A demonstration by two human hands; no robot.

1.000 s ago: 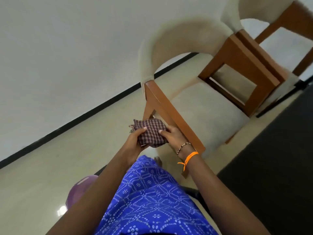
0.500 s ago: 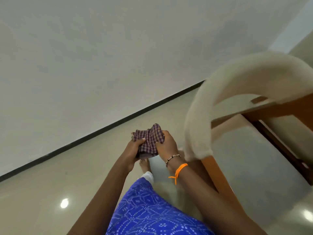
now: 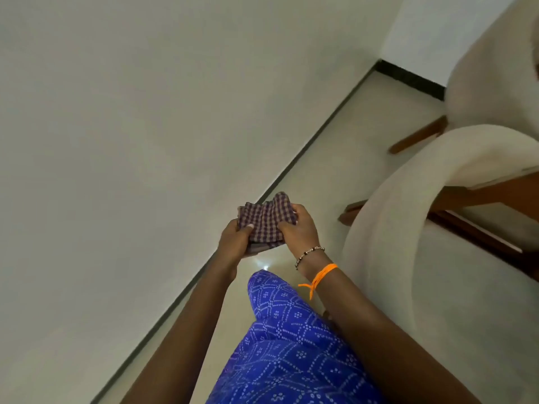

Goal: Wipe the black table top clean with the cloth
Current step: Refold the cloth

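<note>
Since a second before, the view had been turned away: the black tabletop, seen earlier at the right edge, was no longer in view, and only the wall, the floor and a chair (image 3: 408, 234) remained. The cloth (image 3: 264, 221) was still held in the air between both hands, above the floor, beside the chair. The left hand (image 3: 233, 243) and the right hand (image 3: 299, 228) were both clenched on it. Wiping was judged not yet begun. The cloth was soft, checked and crumpled; the chair was padded, curved, with a wooden frame.
</note>
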